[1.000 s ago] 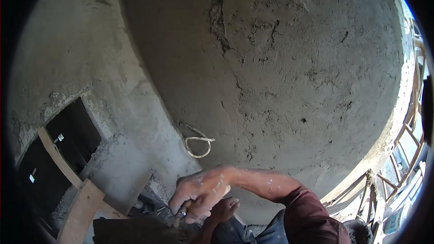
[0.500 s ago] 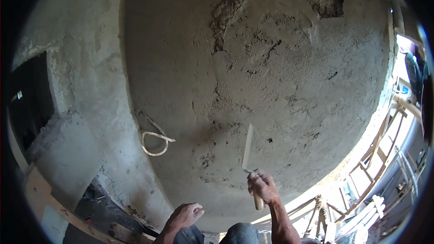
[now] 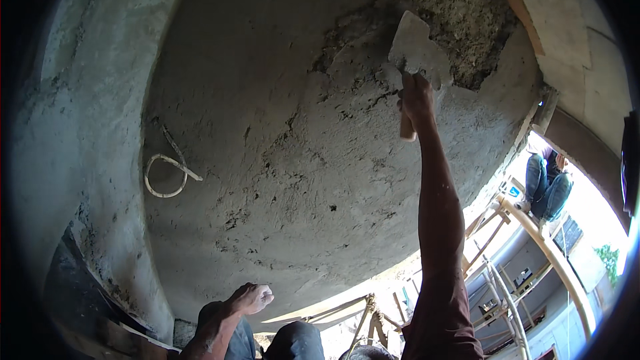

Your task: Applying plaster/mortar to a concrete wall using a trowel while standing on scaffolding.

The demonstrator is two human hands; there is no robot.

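My right arm reaches up the grey plastered wall (image 3: 280, 93). My right hand (image 3: 418, 99) is closed round the wooden handle of a trowel (image 3: 410, 37), whose flat blade lies against or close to the wet plaster. Rough, unsmoothed material fills a hollow patch (image 3: 473, 27) beside the blade. Cracks and pits mark the plaster below my right hand. Low down, over my knee, my left hand (image 3: 253, 299) is curled closed, and nothing shows in it.
A looped pale conduit (image 3: 172, 193) sticks out of the wall at left. At right a person (image 3: 548, 183) in jeans sits by wooden poles (image 3: 553, 253) in bright light. A board-like edge (image 3: 520, 7) borders the wall at upper right.
My right hand has swung the trowel from low on the wall up to the rough patch, its blade now broadside. The view has shifted right; my left hand stays low and closed.
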